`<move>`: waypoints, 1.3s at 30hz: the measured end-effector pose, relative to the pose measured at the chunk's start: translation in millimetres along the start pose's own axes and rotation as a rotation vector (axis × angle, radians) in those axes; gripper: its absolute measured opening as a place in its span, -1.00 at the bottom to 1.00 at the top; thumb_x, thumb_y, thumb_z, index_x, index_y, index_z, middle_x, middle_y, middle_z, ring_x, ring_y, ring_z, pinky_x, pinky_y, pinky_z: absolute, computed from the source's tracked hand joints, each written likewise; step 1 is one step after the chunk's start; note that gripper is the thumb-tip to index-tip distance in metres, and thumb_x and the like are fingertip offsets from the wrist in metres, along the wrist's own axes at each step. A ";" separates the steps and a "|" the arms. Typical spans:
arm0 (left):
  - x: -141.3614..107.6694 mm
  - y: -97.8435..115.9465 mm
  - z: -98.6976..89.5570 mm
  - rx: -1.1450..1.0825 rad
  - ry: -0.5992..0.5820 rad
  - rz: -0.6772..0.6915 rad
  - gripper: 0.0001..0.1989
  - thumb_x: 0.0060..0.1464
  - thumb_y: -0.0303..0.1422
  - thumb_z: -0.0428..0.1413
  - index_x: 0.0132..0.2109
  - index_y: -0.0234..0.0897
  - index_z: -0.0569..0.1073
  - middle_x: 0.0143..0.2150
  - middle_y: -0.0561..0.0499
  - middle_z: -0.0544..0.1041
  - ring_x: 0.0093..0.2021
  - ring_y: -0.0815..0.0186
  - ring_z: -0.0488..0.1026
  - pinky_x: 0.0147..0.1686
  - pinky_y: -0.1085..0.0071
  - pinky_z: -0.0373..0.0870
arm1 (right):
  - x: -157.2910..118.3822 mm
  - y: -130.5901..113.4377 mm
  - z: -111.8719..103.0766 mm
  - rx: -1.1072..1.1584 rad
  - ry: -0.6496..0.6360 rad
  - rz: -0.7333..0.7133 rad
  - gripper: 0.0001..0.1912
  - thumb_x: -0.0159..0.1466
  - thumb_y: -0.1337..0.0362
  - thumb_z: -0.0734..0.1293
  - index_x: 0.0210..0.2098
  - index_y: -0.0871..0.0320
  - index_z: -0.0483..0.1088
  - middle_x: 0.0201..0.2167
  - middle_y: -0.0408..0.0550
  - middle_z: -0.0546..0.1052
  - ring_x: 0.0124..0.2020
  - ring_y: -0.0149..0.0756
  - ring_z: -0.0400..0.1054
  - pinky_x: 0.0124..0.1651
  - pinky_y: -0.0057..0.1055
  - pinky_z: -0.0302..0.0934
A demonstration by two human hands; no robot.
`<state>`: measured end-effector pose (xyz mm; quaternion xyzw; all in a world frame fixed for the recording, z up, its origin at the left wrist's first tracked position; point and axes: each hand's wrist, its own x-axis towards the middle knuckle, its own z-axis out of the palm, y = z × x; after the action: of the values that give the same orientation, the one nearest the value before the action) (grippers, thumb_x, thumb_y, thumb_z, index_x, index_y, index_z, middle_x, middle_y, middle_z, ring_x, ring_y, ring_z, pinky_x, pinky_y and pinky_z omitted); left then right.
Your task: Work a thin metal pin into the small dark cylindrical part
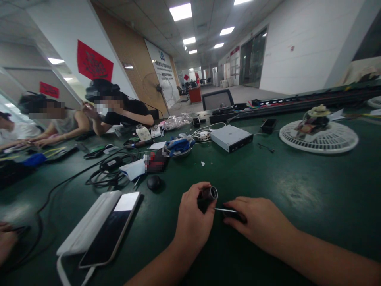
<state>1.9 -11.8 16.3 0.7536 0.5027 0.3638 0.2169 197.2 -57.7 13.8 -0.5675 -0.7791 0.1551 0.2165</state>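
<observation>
In the left hand (192, 216), clamped tight: small metal cylinder (210, 193), light, stiff, slippery, best gripped by its barrel; right hand (257, 222) clamped on thin pick (225, 209), tip just below the cylinder.

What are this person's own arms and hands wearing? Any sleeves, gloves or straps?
No sleeves show: the left forearm and right forearm are bare. The left hand and right hand wear no gloves, and neither wrist shows a watch, strap or cable.
</observation>
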 end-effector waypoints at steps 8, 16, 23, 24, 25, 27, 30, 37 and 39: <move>-0.3 1.7 0.1 -0.044 -0.060 -0.013 -0.65 0.10 -0.50 0.18 0.05 -0.16 0.45 -0.03 -0.05 0.59 -0.01 0.10 0.53 0.03 0.01 0.45 | 2.0 -0.8 -9.4 0.287 0.081 0.121 -0.87 0.25 0.28 0.35 -0.19 0.04 0.49 -0.38 -0.21 0.57 -0.42 -0.36 0.43 -0.38 -0.41 0.22; -2.1 6.2 -0.8 -0.028 -0.128 0.106 -0.63 0.11 -0.51 0.20 0.05 -0.11 0.45 -0.03 0.02 0.57 -0.02 0.17 0.51 -0.02 0.13 0.44 | -1.2 0.1 -12.8 0.375 0.127 0.063 -0.80 0.37 0.26 0.24 -0.17 0.07 0.51 -0.38 -0.16 0.55 -0.44 -0.35 0.39 -0.38 -0.37 0.19; -2.5 10.7 -2.4 -0.006 -0.169 0.188 -0.63 0.07 -0.53 0.23 0.02 -0.11 0.47 -0.04 0.03 0.57 -0.04 0.16 0.48 -0.04 0.16 0.42 | 3.5 5.0 -8.0 0.430 0.135 0.092 -0.80 0.38 0.24 0.28 -0.07 0.04 0.50 -0.16 -0.11 0.59 -0.21 -0.26 0.46 -0.14 -0.28 0.31; -2.5 10.4 -2.3 -0.008 -0.168 0.192 -0.63 0.07 -0.53 0.23 0.01 -0.11 0.47 -0.04 0.03 0.57 -0.04 0.17 0.48 -0.05 0.17 0.42 | 3.5 5.6 -7.5 0.428 0.135 0.107 -0.79 0.37 0.24 0.29 -0.04 0.04 0.49 -0.17 -0.11 0.59 -0.24 -0.27 0.46 -0.17 -0.29 0.31; -2.6 10.1 -2.2 -0.009 -0.168 0.196 -0.63 0.07 -0.53 0.23 0.01 -0.11 0.47 -0.04 0.04 0.57 -0.04 0.17 0.48 -0.05 0.17 0.42 | 3.5 6.4 -7.0 0.429 0.137 0.123 -0.78 0.37 0.23 0.29 -0.02 0.03 0.48 -0.18 -0.12 0.59 -0.28 -0.29 0.46 -0.21 -0.30 0.31; -2.8 9.5 -2.1 -0.010 -0.168 0.198 -0.62 0.07 -0.53 0.23 0.02 -0.11 0.46 -0.03 0.04 0.57 -0.03 0.17 0.48 -0.03 0.17 0.42 | 3.2 7.7 -6.5 0.433 0.147 0.149 -0.79 0.38 0.20 0.29 -0.02 0.01 0.46 -0.24 -0.14 0.59 -0.35 -0.31 0.44 -0.29 -0.32 0.30; -2.9 9.2 -2.1 -0.008 -0.166 0.186 -0.61 0.07 -0.53 0.23 0.03 -0.09 0.46 -0.02 0.05 0.57 -0.02 0.17 0.47 -0.01 0.16 0.41 | 3.7 8.5 -7.5 0.435 0.186 0.136 -0.84 0.38 0.20 0.29 -0.10 0.02 0.48 -0.29 -0.16 0.56 -0.39 -0.34 0.41 -0.33 -0.35 0.27; -2.7 8.8 -1.3 -0.015 -0.176 0.201 -0.60 0.06 -0.54 0.24 0.03 -0.09 0.46 -0.03 0.07 0.57 -0.02 0.18 0.47 -0.02 0.17 0.40 | 4.0 7.4 -10.8 0.461 0.208 0.079 -0.89 0.33 0.26 0.36 -0.17 0.02 0.54 -0.25 -0.15 0.54 -0.26 -0.33 0.44 -0.23 -0.38 0.30; -3.4 8.2 -1.4 -0.027 -0.172 0.228 -0.58 0.05 -0.56 0.25 0.03 -0.11 0.46 -0.03 0.06 0.57 -0.02 0.19 0.47 -0.02 0.18 0.41 | 3.4 8.0 -9.8 0.451 0.206 0.116 -0.91 0.28 0.27 0.41 -0.21 0.03 0.55 -0.32 -0.17 0.54 -0.34 -0.34 0.42 -0.28 -0.39 0.28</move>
<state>5.0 -18.3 21.8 0.8312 0.3885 0.3268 0.2265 207.8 -52.1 18.9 -0.5613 -0.6647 0.2785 0.4068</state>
